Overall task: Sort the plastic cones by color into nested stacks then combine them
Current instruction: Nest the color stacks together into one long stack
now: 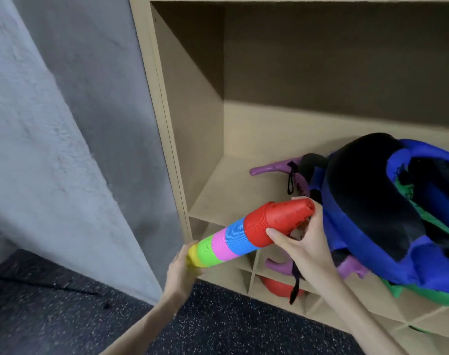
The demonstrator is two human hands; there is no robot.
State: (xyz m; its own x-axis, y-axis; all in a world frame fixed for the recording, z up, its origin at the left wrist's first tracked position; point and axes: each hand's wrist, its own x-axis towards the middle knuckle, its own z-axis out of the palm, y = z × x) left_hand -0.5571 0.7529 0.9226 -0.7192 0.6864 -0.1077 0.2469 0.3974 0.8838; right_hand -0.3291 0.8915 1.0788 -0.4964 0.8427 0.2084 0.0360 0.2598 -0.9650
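Spanning the gap in front of the shelf point(210, 201), the cone stack point(246, 233) is held nearly level, in bands of yellow, green, pink, blue and red. The wide yellow end is cupped by the left hand point(182, 265); the red tip is gripped by the right hand point(299, 239), thumb on the red band and fingers curled behind. Support at both ends probably keeps the nested cones from sliding apart. The sorting appears finished. A blue bag point(397, 213) lies just beside the tip.

I see soft, even indoor light, a diagonal shadow across the shelf point(192, 103) interior, slight motion blur throughout, and wide-angle bending of the shelf's straight edges near the frame borders.
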